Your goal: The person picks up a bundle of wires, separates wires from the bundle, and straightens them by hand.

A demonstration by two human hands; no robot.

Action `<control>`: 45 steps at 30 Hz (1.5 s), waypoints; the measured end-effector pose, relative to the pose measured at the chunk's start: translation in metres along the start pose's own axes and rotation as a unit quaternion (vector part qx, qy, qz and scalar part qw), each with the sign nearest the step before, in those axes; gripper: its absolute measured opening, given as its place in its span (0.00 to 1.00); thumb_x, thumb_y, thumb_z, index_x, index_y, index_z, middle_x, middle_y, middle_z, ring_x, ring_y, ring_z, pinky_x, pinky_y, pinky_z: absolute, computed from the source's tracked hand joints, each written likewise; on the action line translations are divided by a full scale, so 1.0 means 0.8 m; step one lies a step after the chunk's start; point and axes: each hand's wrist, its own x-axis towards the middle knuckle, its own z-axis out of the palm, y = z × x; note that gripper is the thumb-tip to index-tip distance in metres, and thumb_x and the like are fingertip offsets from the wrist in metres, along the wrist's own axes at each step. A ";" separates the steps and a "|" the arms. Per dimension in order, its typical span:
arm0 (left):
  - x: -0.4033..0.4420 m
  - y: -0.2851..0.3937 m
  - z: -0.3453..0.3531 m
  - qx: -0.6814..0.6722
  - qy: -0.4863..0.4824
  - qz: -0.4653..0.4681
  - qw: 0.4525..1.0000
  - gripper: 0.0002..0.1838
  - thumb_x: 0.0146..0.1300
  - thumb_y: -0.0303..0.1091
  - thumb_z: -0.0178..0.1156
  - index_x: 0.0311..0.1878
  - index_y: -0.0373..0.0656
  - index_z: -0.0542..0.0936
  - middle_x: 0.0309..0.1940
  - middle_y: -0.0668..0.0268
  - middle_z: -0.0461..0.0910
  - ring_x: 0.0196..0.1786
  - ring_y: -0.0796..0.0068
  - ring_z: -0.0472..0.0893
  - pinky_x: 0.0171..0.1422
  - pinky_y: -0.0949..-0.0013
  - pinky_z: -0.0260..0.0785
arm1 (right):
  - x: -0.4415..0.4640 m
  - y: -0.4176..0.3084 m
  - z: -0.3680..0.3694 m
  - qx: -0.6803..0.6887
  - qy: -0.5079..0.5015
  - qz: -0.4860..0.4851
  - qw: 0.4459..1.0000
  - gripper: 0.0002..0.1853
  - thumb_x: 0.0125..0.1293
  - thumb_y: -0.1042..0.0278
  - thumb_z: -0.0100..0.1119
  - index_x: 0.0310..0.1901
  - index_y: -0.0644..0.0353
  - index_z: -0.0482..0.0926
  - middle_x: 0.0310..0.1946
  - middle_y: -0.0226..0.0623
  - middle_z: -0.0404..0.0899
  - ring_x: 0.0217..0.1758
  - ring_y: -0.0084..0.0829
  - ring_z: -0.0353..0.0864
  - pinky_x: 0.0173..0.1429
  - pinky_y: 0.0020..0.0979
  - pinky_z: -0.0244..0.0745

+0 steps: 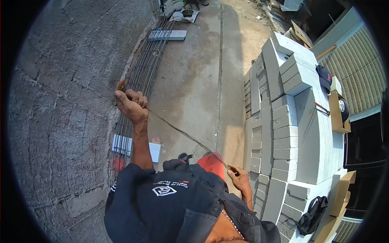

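A thin bundle of wire point(182, 133) stretches diagonally in front of my body, held between my two hands. My left hand point(131, 104) is closed around its upper end, and loose wire ends fan out to the left of the fist against the rough wall. My right hand point(239, 177), lower and to the right, pinches the other end between thumb and fingers. Behind and beside my left hand lies a long cage of steel bars point(149, 65) along the foot of the wall, resting on white blocks point(172, 35).
Stacked white blocks point(283, 121) form a tall pile on the right, with red-handled pliers point(322, 108), a dark cap point(324, 78) and a black bag point(314, 214) on it. Open cardboard boxes point(335, 111) stand beside them. A potted plant point(187, 12) is at the far end.
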 end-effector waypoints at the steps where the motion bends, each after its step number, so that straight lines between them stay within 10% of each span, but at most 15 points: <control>1: 0.018 -0.010 0.005 0.001 0.031 0.026 0.999 0.24 0.69 0.53 0.38 0.55 0.45 0.68 0.11 0.78 0.49 0.12 0.89 0.47 0.11 0.79 0.41 | 0.033 -0.002 -0.046 -0.064 0.037 -0.030 0.997 0.18 0.58 0.66 0.60 0.50 0.60 0.75 0.36 0.38 0.79 0.38 0.26 0.78 0.42 0.24 0.72; 8: 0.109 -0.059 -0.063 0.320 0.042 0.014 0.946 0.24 0.70 0.51 0.38 0.47 0.41 0.75 0.11 0.79 0.51 0.12 0.88 0.48 0.14 0.78 0.43 | 0.236 0.033 -0.460 -0.222 0.632 -0.005 0.743 0.22 0.62 0.55 0.55 0.52 0.61 0.75 0.43 0.42 0.79 0.44 0.34 0.78 0.45 0.33 0.73; 11: 0.089 -0.126 -0.119 0.626 -0.018 -0.042 0.778 0.24 0.71 0.47 0.39 0.43 0.37 0.79 0.14 0.72 0.67 0.19 0.83 0.66 0.26 0.72 0.60 | 0.312 0.076 -0.597 -0.336 0.644 0.110 0.679 0.31 0.61 0.40 0.47 0.52 0.62 0.75 0.47 0.51 0.76 0.49 0.49 0.75 0.53 0.42 0.68; 14: -0.009 -0.232 -0.132 0.661 -0.083 -0.113 0.737 0.24 0.69 0.48 0.40 0.42 0.39 0.80 0.31 0.52 0.80 0.38 0.65 0.79 0.43 0.64 0.67 | 0.397 0.153 -0.677 -0.338 0.592 0.170 0.712 0.33 0.58 0.36 0.47 0.53 0.58 0.74 0.50 0.50 0.74 0.53 0.48 0.73 0.57 0.43 0.65; 17: -0.139 -0.325 -0.135 0.651 -0.073 -0.223 0.722 0.23 0.68 0.45 0.38 0.41 0.41 0.81 0.32 0.48 0.79 0.38 0.53 0.79 0.45 0.58 0.67 | 0.441 0.066 -0.599 -0.399 0.554 0.348 0.643 0.28 0.56 0.39 0.52 0.50 0.52 0.78 0.52 0.44 0.72 0.53 0.50 0.71 0.54 0.56 0.64; 19: -0.199 -0.359 -0.122 0.625 -0.063 -0.264 0.732 0.23 0.68 0.44 0.38 0.39 0.41 0.81 0.32 0.48 0.79 0.38 0.53 0.79 0.46 0.58 0.67 | 0.438 0.116 -0.635 -0.362 0.552 0.294 0.691 0.23 0.55 0.43 0.54 0.46 0.49 0.80 0.52 0.43 0.72 0.52 0.52 0.71 0.52 0.60 0.63; 24: -0.237 -0.433 -0.127 0.608 -0.024 -0.370 0.703 0.25 0.67 0.48 0.38 0.37 0.43 0.82 0.23 0.54 0.78 0.30 0.61 0.77 0.41 0.59 0.66 | 0.411 0.127 -0.647 -0.342 0.518 0.379 0.686 0.21 0.55 0.53 0.56 0.41 0.64 0.80 0.31 0.45 0.78 0.30 0.42 0.76 0.34 0.42 0.72; 31: -0.062 -0.559 -0.135 0.625 -0.046 -0.399 0.670 0.23 0.67 0.44 0.38 0.32 0.44 0.83 0.40 0.52 0.79 0.48 0.52 0.76 0.56 0.59 0.65 | 0.463 0.072 -0.546 -0.116 0.561 0.259 0.777 0.18 0.57 0.58 0.56 0.38 0.69 0.78 0.25 0.41 0.77 0.19 0.35 0.73 0.24 0.33 0.69; 40: 0.302 -0.663 -0.021 0.632 -0.189 -0.307 0.687 0.21 0.66 0.48 0.42 0.42 0.46 0.82 0.39 0.43 0.76 0.46 0.46 0.76 0.52 0.55 0.67 | 0.598 -0.092 -0.344 0.143 0.566 0.066 0.809 0.15 0.59 0.63 0.55 0.40 0.68 0.76 0.23 0.37 0.76 0.17 0.26 0.69 0.20 0.26 0.64; 45: 0.452 -0.628 0.147 0.615 -0.312 -0.301 0.658 0.24 0.65 0.49 0.44 0.37 0.35 0.78 0.32 0.39 0.75 0.39 0.42 0.77 0.43 0.54 0.67 | 0.640 -0.130 -0.288 0.498 0.329 -0.116 0.794 0.13 0.61 0.66 0.55 0.41 0.68 0.75 0.22 0.35 0.75 0.15 0.22 0.67 0.18 0.22 0.61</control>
